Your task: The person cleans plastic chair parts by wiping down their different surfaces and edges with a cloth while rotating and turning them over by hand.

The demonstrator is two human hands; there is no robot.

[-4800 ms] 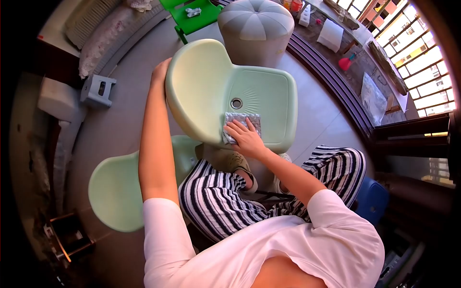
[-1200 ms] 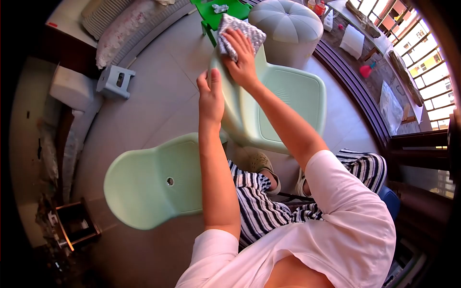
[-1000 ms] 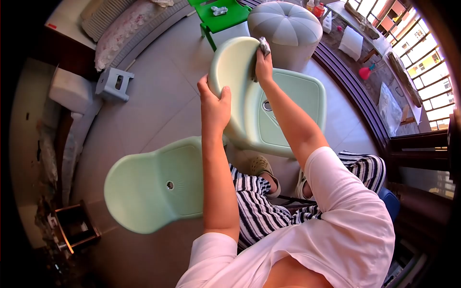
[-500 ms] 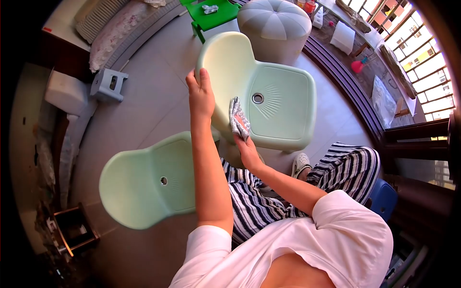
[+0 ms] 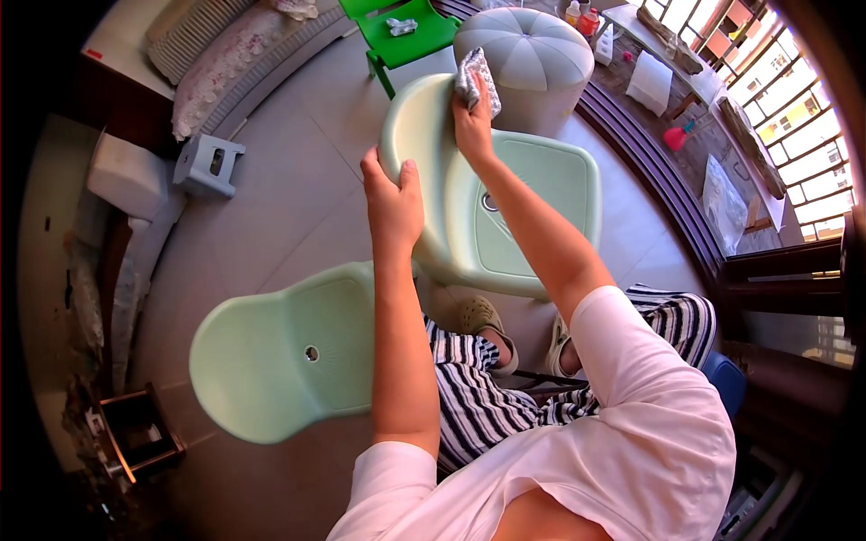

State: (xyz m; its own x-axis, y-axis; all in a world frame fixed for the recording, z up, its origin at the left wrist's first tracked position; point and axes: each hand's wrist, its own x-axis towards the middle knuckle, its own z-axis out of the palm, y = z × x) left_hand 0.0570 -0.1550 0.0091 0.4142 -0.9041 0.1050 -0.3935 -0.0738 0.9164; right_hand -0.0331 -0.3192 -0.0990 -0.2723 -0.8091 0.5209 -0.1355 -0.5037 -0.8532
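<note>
A pale green plastic chair (image 5: 532, 198) stands in front of me, with a round metal-rimmed hole in its seat. My left hand (image 5: 393, 200) grips the left edge of its backrest, thumb on the inner side. At the far edge of the backrest, my right hand (image 5: 473, 122) holds a crumpled grey patterned cloth (image 5: 476, 79) against the rim. A second pale green chair (image 5: 262, 356) is to the left of my legs, partly hidden behind my left forearm.
A green chair (image 5: 410, 38) with a small crumpled item on it and a round grey pouf (image 5: 523, 50) stand beyond. A grey stool (image 5: 209, 166) is at the left, a small dark wooden stool (image 5: 140, 433) at the lower left, and a blue seat (image 5: 724, 383) at the right.
My right hand has moved with the cloth from the near side of the seat up to the far edge of the backrest. The backrest has tilted slightly; my left hand still grips it.
</note>
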